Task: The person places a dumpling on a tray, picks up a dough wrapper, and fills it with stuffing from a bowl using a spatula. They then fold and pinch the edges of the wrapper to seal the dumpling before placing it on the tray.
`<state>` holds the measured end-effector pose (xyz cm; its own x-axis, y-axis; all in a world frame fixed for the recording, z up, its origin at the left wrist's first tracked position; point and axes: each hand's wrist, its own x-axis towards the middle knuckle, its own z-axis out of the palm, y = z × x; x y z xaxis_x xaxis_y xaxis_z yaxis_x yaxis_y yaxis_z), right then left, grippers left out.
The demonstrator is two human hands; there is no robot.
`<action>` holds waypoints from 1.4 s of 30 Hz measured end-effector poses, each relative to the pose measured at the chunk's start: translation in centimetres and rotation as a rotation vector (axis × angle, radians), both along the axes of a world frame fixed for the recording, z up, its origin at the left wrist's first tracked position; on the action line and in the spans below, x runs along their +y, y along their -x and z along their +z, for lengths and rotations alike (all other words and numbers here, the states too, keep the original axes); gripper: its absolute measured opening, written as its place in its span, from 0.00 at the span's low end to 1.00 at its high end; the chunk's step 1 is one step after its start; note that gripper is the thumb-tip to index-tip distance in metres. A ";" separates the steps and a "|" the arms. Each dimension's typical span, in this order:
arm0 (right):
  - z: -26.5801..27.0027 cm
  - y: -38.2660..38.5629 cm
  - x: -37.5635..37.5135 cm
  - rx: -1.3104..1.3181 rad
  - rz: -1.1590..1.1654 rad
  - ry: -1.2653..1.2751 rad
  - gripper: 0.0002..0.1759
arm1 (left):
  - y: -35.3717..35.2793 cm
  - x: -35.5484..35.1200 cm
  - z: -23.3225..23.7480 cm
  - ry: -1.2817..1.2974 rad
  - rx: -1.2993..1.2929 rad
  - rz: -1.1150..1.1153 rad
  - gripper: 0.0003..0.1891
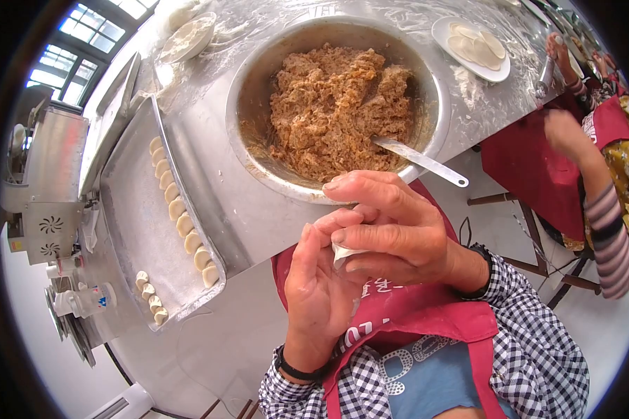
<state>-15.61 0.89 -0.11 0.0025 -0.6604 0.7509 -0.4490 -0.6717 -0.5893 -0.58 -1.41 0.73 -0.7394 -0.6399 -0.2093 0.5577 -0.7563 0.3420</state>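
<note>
Between my two hands is a small white dumpling (pixel 344 253), mostly hidden by fingers. My left hand (pixel 318 283) cups it from below and the side. From above, the bent fingers of my right hand (pixel 402 227) close over it. Just beyond my hands stands a big metal bowl (pixel 236 115) of brownish minced filling (pixel 335 105). A metal spoon (pixel 426 162) rests in the filling, its handle over the near rim. On the left, a metal tray (pixel 136 209) carries a row of folded dumplings (pixel 184 223) and a smaller cluster (pixel 150 299) at its near corner.
A white plate (pixel 437 35) of round wrappers (pixel 476 46) sits at the back right on the floury metal table (pixel 210 150). A plate of flour (pixel 189 36) lies at the back left. Another person's hand (pixel 569 136) and striped sleeve (pixel 611 230) are at the right, near a wooden stool (pixel 538 237).
</note>
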 end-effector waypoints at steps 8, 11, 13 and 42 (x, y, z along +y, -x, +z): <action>-0.3 0.2 -0.2 -0.057 0.063 -0.043 0.10 | 0.5 0.3 0.6 0.097 -0.140 0.029 0.25; -0.4 0.3 -0.3 -0.058 0.091 -0.047 0.10 | 0.4 0.3 0.6 0.084 -0.186 0.049 0.25; -0.4 -0.1 -0.2 -0.071 0.089 -0.052 0.09 | 0.3 0.3 0.7 0.082 -0.195 0.043 0.25; 0.0 1.2 -0.2 0.112 0.211 -0.158 0.09 | 0.2 -0.1 0.8 0.186 -0.268 -0.164 0.27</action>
